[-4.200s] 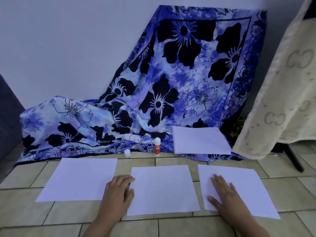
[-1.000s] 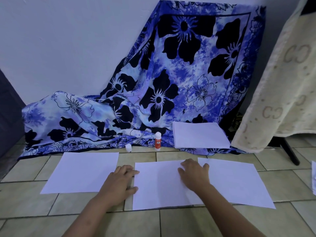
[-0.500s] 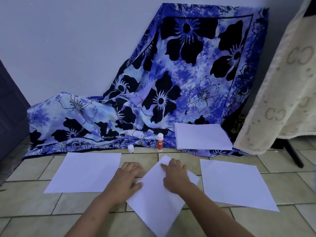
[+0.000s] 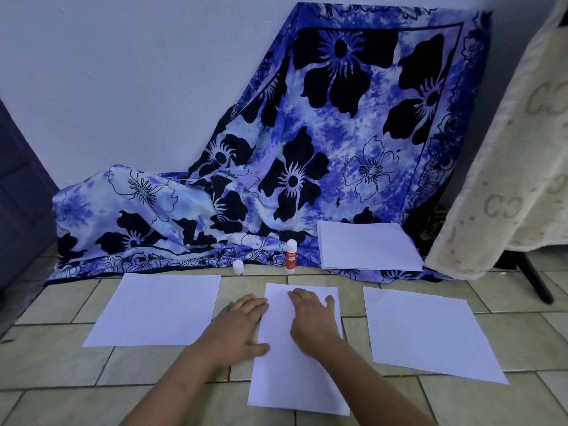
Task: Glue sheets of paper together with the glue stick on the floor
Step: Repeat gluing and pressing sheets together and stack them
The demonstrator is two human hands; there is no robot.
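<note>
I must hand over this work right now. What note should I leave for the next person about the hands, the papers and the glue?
Left hand: flat, at the left edge of the middle sheet.
Right hand: flat on that sheet.
Left sheet and right sheet lie apart on the floor. The spare stack is on the cloth. The glue stick stands upright, in no hand.
Done: three sheets laid out.
Left: apply glue, join the sheets.

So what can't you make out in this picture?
Head view:
Label on the orange-and-white glue stick: too small to read.
Middle white paper sheet: partly covered by left hand and right hand.
White paper stack: sheet count too fine.
Dark stand leg: top hidden by cream blanket.
</note>
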